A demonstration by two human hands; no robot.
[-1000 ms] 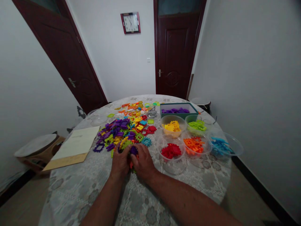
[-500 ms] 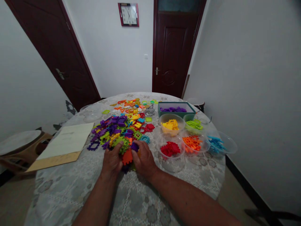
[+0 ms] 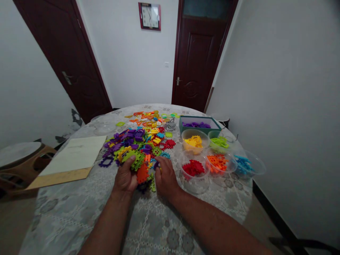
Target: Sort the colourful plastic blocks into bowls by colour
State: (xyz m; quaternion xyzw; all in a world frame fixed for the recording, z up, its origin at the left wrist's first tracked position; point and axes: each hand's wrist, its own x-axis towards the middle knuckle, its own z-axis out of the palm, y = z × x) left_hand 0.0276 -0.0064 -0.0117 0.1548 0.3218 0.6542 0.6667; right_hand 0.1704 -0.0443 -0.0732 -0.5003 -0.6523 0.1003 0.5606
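Observation:
My left hand is closed round interlocking plastic building pieces: a green piece with notched edges and an orange piece beside it. My right hand is just to the right, fingers curled, with a dark purple building piece at its fingertips, partly hidden. A mixed heap of building pieces, mostly purple, green and yellow, lies beyond my hands. Under and between the hands, another green piece and dark pieces show in part.
Clear tubs hold sorted pieces on the right: yellow, green, red, orange and blue. Behind them stands a teal box with purple pieces. Paper on a board lies left. Smaller pieces are scattered at the back.
My right hand has drawn away to the right from the pieces in my left hand, the purple piece at its fingertips. The left hand keeps hold of the green and orange pieces.

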